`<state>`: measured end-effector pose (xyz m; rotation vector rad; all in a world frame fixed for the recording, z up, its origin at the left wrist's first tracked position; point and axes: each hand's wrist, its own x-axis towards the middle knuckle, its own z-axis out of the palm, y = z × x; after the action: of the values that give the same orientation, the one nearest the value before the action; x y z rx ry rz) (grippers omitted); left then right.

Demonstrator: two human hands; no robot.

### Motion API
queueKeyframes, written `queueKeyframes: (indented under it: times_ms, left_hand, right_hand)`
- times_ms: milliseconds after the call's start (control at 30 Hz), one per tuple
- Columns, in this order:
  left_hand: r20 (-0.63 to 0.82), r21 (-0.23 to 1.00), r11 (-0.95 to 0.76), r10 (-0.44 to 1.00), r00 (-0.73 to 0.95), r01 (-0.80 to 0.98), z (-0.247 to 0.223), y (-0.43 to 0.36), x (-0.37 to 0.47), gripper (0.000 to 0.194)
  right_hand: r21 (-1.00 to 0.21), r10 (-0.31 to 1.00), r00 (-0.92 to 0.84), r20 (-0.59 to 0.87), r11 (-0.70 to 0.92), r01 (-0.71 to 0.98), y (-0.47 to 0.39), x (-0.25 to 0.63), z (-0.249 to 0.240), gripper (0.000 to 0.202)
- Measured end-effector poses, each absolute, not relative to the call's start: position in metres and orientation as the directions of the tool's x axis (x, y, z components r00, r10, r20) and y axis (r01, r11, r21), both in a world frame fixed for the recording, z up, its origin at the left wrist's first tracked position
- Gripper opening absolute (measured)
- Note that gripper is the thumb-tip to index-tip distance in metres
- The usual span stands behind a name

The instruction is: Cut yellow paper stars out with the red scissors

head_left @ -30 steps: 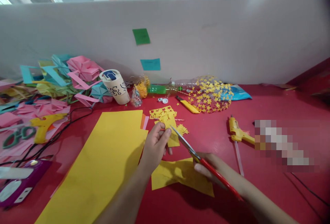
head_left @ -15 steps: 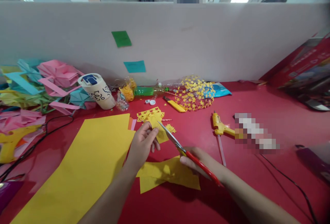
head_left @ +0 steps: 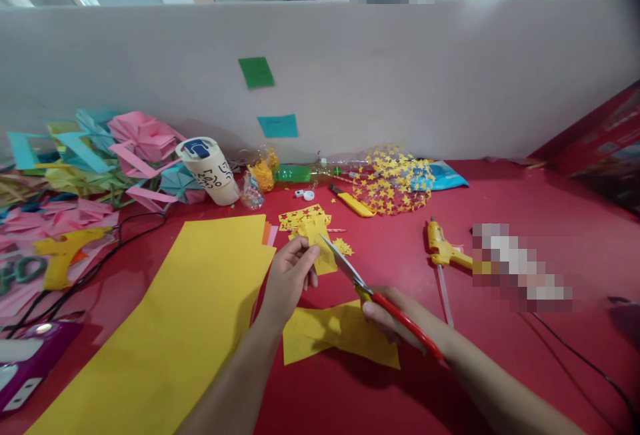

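My left hand point(head_left: 295, 268) pinches a small piece of yellow paper, which overlaps a yellow strip in the view. In my right hand point(head_left: 390, 311) are red-handled scissors point(head_left: 407, 323), with their blade tips near that paper. Below my hands lie yellow paper strips point(head_left: 345, 331) on the red table. A large yellow sheet point(head_left: 200, 295) lies to the left. Just beyond my left hand are star-punched yellow paper point(head_left: 317, 213) and a small heap of yellow stars point(head_left: 343, 247).
Behind stand a white cup point(head_left: 213, 175), a green bottle point(head_left: 295, 173) and a star-covered bottle point(head_left: 395, 181). A yellow cutter point(head_left: 356, 204) lies before them. Glue guns rest right point(head_left: 443, 248) and left point(head_left: 63, 255). Folded paper point(head_left: 145, 138) and a purple power strip point(head_left: 37, 368) are at left.
The whole view has shifted, so the table items appear farther right. Both hands keep nearly the same pose, the left pinching paper and the right holding the scissors.
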<state>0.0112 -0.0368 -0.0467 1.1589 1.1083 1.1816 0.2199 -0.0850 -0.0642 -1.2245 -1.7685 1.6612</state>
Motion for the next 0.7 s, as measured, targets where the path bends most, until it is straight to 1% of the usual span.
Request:
queueKeyframes:
  times_ms: [167,467,700]
  left_hand:
    - [-0.042,0.995,0.046,0.998,0.044,-0.087,-0.046,-0.04,0.009,0.023]
    - [-0.053,0.994,0.052,0.999,-0.006,-0.093,-0.044,-0.042,0.01,0.021]
    - [-0.025,0.994,0.023,1.0,-0.015,-0.104,-0.047,-0.045,0.013,0.023]
  right_hand:
    - [-0.927,0.799,-0.538,-0.269,-0.063,0.37,-0.086,0.22,-0.064,0.042]
    - [-0.925,0.786,-0.507,-0.353,-0.21,0.318,-0.09,0.214,-0.067,0.045]
    - [-0.924,0.778,-0.506,-0.373,-0.264,0.275,-0.091,0.208,-0.064,0.047]
